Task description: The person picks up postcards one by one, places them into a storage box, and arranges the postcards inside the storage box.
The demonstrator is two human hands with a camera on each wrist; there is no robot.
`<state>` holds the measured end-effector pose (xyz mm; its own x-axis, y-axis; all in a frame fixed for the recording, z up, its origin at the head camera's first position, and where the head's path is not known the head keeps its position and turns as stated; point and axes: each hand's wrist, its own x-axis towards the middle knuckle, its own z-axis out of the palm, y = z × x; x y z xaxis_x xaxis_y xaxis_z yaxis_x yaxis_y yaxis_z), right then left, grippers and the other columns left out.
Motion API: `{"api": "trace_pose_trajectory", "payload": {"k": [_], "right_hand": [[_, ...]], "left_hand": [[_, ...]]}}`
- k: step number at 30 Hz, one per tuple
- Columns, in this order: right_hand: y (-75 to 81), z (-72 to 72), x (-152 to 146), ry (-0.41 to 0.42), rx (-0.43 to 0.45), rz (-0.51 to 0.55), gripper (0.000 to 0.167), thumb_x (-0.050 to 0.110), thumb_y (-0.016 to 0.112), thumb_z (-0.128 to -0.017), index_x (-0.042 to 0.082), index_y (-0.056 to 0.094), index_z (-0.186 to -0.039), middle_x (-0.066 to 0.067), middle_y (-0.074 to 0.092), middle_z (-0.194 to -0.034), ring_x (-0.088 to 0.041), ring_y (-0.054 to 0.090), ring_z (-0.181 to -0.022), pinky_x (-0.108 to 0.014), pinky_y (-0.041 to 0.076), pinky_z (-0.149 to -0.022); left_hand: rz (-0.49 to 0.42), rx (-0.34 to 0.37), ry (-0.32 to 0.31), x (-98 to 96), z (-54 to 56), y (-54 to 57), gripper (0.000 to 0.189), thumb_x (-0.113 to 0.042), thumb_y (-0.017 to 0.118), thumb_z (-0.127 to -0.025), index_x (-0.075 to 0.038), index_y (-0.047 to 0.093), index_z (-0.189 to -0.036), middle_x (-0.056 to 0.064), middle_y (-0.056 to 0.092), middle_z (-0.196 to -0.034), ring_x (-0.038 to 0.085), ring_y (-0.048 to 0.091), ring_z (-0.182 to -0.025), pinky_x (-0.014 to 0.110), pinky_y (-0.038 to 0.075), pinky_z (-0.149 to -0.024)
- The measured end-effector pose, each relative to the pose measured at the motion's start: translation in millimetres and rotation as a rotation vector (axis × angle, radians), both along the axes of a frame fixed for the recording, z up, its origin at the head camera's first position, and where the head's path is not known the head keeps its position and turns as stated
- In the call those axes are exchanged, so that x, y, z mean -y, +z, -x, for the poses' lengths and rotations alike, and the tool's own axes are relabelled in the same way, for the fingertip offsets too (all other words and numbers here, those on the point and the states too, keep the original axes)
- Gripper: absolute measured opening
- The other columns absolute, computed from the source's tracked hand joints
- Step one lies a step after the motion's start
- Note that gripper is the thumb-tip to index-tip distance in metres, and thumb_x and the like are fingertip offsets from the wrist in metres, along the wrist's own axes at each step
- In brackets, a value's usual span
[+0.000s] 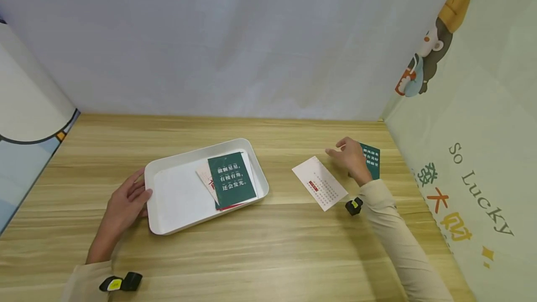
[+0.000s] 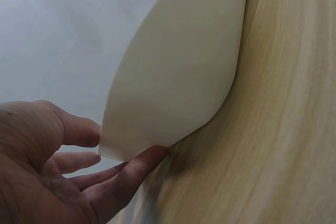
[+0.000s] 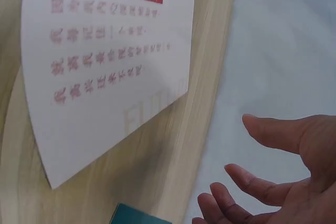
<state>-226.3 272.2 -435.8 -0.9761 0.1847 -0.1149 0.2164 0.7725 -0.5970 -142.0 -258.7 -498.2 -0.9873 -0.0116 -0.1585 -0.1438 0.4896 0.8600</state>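
Observation:
My left hand (image 1: 126, 202) rests its fingertips against the outside of the short end of a white tray (image 1: 168, 229). In the left wrist view, the thumb is at the rim and a fingertip (image 2: 157, 153) lies low on the tray's outer wall. My right hand (image 1: 353, 160) hovers over the table at the right, fingers loosely bent and apart, with nothing between them. A green card (image 1: 372, 167) with white writing lies partly hidden under and beside that hand. Just left of it, a pale card (image 1: 320, 183) with printed text and a red block lies on the table.
Inside the tray, a green card (image 1: 231, 181) with white characters lies on top of other white and red cards. A grey-white cloth (image 1: 230, 45) hangs behind the wooden table (image 1: 260, 255). A printed cloth (image 1: 482, 153) hangs along the right edge.

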Motion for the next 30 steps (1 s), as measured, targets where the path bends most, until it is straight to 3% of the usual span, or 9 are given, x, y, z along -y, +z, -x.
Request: {"api": "trace_pose_trajectory", "payload": {"k": [8, 13, 18, 23, 30], "right_hand": [[-9.1, -3.0, -34, -0.044, -0.006, 0.005, 0.047, 0.025, 0.067, -0.101, -0.014, 0.058, -0.125, -0.036, 0.058, -0.129, -0.047, 0.059, -0.111, -0.058, 0.049, -0.092], [-11.4, -2.0, -50, -0.154, 0.081, -0.053, 0.054, 0.031, 0.067, -0.100, -0.012, 0.053, -0.130, -0.041, 0.046, -0.137, -0.058, 0.045, -0.126, -0.072, 0.036, -0.104], [-12.8, -0.9, -64, -0.223, 0.173, -0.101, 0.076, 0.036, 0.066, -0.100, -0.020, 0.039, -0.144, -0.048, 0.032, -0.145, -0.063, 0.032, -0.137, -0.079, 0.028, -0.110], [-19.0, -0.7, -74, -0.251, 0.235, -0.131, 0.096, 0.040, 0.068, -0.099, -0.025, 0.019, -0.151, -0.052, 0.024, -0.149, -0.066, 0.027, -0.140, -0.079, 0.026, -0.112], [-28.5, 0.3, -82, -0.295, 0.267, -0.142, 0.097, 0.041, 0.073, -0.096, -0.025, 0.026, -0.149, -0.049, 0.032, -0.145, -0.062, 0.035, -0.135, -0.074, 0.032, -0.111]], "left_hand": [[0.002, -0.002, 0.003, -0.1, -0.6, -0.1, 0.069, -0.016, 0.053, -0.110, -0.004, 0.018, -0.167, 0.039, 0.038, -0.157, 0.053, 0.043, -0.143, 0.000, 0.041, -0.074], [-0.008, -0.001, 0.001, 0.2, -0.7, 0.2, 0.069, -0.016, 0.053, -0.110, -0.004, 0.017, -0.167, 0.039, 0.037, -0.157, 0.053, 0.043, -0.143, 0.001, 0.043, -0.074], [-0.015, -0.007, -0.001, 0.3, -1.3, 0.9, 0.068, -0.015, 0.053, -0.110, -0.003, 0.018, -0.167, 0.039, 0.038, -0.157, 0.053, 0.043, -0.143, 0.002, 0.044, -0.073], [-0.008, -0.012, 0.002, 0.2, -1.4, 1.1, 0.068, -0.015, 0.053, -0.109, -0.003, 0.019, -0.167, 0.039, 0.039, -0.156, 0.053, 0.044, -0.142, 0.001, 0.043, -0.074], [-0.013, -0.005, 0.006, 0.2, -0.7, 0.3, 0.068, -0.016, 0.053, -0.109, -0.004, 0.019, -0.167, 0.039, 0.038, -0.157, 0.052, 0.044, -0.142, 0.003, 0.045, -0.073]]}}
